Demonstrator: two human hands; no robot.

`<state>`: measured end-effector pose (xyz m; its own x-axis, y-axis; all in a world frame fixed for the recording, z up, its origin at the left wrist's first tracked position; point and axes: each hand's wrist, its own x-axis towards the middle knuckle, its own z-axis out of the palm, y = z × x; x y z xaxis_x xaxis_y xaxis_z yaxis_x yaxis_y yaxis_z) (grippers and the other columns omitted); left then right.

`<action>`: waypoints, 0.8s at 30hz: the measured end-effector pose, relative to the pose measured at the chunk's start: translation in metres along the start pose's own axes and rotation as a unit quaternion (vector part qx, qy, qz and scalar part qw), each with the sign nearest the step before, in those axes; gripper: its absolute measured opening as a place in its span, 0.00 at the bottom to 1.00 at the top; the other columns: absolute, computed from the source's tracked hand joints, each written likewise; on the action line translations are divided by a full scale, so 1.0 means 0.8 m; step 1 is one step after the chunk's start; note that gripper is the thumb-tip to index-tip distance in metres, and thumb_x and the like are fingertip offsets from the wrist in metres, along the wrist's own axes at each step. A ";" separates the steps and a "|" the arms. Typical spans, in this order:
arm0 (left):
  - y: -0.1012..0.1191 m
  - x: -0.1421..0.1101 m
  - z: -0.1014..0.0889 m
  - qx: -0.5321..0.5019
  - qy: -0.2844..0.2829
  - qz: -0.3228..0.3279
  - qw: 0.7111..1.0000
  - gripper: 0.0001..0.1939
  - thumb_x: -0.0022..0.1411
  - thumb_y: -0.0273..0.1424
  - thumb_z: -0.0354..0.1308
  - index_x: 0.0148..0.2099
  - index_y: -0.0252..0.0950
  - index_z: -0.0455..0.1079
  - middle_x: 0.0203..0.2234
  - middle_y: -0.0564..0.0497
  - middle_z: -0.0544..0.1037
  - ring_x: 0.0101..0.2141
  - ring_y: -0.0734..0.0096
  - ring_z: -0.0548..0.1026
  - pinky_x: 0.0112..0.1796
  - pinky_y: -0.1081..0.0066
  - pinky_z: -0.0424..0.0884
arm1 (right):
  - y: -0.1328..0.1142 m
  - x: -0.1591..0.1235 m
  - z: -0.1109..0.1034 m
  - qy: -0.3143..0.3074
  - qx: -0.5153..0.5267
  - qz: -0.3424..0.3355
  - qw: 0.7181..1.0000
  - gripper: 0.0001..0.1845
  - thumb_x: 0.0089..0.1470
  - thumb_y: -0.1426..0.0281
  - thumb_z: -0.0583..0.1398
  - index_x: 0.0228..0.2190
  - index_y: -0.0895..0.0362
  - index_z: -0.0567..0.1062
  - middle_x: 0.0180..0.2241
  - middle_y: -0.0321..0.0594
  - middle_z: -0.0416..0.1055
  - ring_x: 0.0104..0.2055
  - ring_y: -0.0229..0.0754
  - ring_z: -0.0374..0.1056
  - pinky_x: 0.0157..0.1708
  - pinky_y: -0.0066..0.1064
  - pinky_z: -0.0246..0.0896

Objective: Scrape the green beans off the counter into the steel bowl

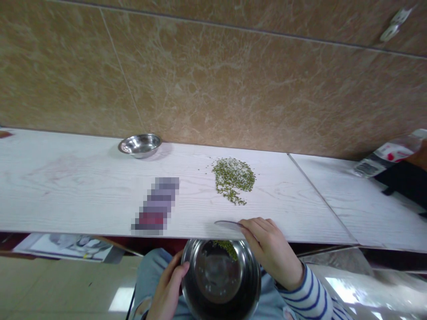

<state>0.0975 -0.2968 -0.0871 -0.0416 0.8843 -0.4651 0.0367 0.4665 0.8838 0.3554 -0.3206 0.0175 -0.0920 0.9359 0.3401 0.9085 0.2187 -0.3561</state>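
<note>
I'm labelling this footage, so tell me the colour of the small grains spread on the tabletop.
The small grains are yellowish green, seen in the head view.

The head camera looks forward and down, close above the hands [271, 249]; it faces a wall [213, 84].

There are two metal bowls, a larger bowl [218, 280] in the left hand [168, 284] and a smaller bowl [142, 154] beyond it, two green-grain batches, a spread [236, 178] beyond the right hand [271, 246] and a clump [228, 248] between the two hands, plus one thin tool [230, 223].
</note>
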 end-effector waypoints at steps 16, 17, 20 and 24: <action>-0.001 0.000 0.010 -0.051 0.005 -0.058 0.997 0.25 0.54 0.43 0.60 0.52 0.38 0.75 0.54 0.45 0.79 0.62 0.48 0.66 0.61 0.54 0.60 | 0.054 -0.005 -0.018 0.083 -0.109 0.071 0.988 0.16 0.68 0.68 0.49 0.42 0.55 0.75 0.39 0.45 0.79 0.39 0.45 0.75 0.39 0.37 0.64; 0.000 -0.001 0.011 -0.056 -0.004 -0.059 0.997 0.24 0.54 0.43 0.60 0.51 0.39 0.76 0.53 0.45 0.80 0.62 0.48 0.66 0.61 0.54 0.61 | 0.058 -0.006 -0.018 0.083 -0.115 0.074 0.987 0.16 0.68 0.68 0.49 0.42 0.55 0.75 0.39 0.44 0.79 0.39 0.45 0.75 0.38 0.37 0.63; 0.002 -0.004 0.013 -0.060 -0.023 -0.056 0.996 0.22 0.54 0.43 0.60 0.50 0.41 0.76 0.51 0.47 0.81 0.61 0.47 0.68 0.59 0.53 0.64 | 0.063 -0.007 -0.019 0.076 -0.121 0.075 0.987 0.16 0.68 0.67 0.49 0.43 0.56 0.75 0.39 0.44 0.79 0.40 0.45 0.75 0.39 0.37 0.62; 0.002 -0.006 0.014 -0.050 -0.003 -0.062 0.997 0.23 0.53 0.43 0.60 0.49 0.40 0.77 0.50 0.45 0.81 0.59 0.43 0.69 0.56 0.49 0.66 | 0.062 -0.007 -0.018 0.062 -0.111 0.067 0.990 0.15 0.69 0.68 0.49 0.43 0.55 0.75 0.39 0.42 0.79 0.40 0.45 0.74 0.39 0.37 0.61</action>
<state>0.1091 -0.3000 -0.0838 -0.0334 0.8199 -0.5715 -0.0684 0.5686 0.8198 0.4067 -0.3191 0.0107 0.0724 0.9085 0.4115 0.9778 0.0167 -0.2089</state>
